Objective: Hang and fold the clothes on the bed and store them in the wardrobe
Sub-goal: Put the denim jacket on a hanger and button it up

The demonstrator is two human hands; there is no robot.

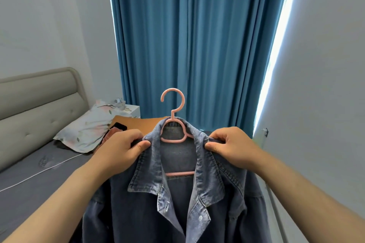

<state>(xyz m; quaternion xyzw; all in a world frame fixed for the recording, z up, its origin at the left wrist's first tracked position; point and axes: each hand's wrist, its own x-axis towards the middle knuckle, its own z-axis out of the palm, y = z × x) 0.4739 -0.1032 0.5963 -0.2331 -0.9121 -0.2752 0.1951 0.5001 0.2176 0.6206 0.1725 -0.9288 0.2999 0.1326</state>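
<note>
Shirt [177,209] sat on the hanger [173,104], raised near us beside the bed [29,173]. Our left hand [118,149] and right hand [235,147] each had a grip clamped on a shoulder. We judged hanging done; storing it and folding the far clothes [110,134] remained.

The arms of the hanger [173,104] vanish under the collar of the denim shirt [177,213]; only the hook, neck loop and a stretch of crossbar show. The left hand [120,148] and right hand [233,146] pinch the shoulders, fingertips tucked behind the cloth. The shirt's hem and both forearms run off the bottom edge. Just beyond the left hand sits a dark thing [118,126], half covered by knuckles, can't tell what. Clutter on the nightstand [134,109] farther back is too small to read. The wall fitting [265,132] right of the right hand is unclear.
</note>
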